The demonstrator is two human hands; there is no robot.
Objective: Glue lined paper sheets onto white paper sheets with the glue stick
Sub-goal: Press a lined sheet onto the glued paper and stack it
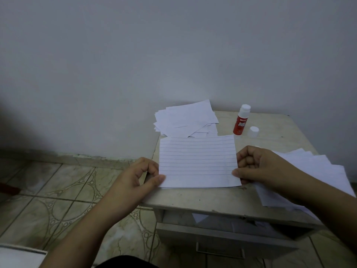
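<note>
Worn tabletop [222, 198]; hands pinch flat lined sheet [197, 161], seemingly.

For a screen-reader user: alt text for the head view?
Both hands, left hand and right hand, pinch a lined sheet on a small table. Behind stand an open glue stick, its cap and a paper pile.

I saw a white lined sheet [198, 161] ruled with thin grey lines at the frame's centre. Above it lay a plain white pile [185, 118]; another white pile [313, 171] sat at right. The glue stick [240, 120] was red with white lettering and a white top, its white cap [253, 131] beside it. The table [280, 136] was pale beige; the floor tiles [58, 194] at lower left were greenish-beige with ring patterns.
</note>
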